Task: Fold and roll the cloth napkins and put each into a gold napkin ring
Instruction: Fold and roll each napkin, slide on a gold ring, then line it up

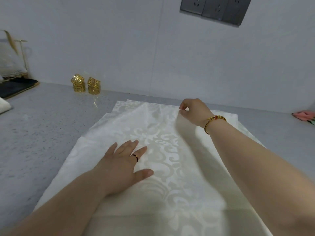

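Napkin (153,150) flat on the counter (42,133), left hand (122,160) pressing it with straight fingers, right hand (192,111) pinching the far edge (another napkin underneath, probably). Keep edges matched, crease firm. Gold rings (86,84) wait by the wall.

Domestic setting, most likely a kitchen counter. Indicators: a grey speckled countertop (42,133) meets a pale panelled wall (119,40). A grey socket bank (215,9) is mounted above the counter. A gold-wire stand (23,53) and a black tray (17,87) sit far left. Table-setting items are present: a damask napkin (170,150) and gold rings (86,85).
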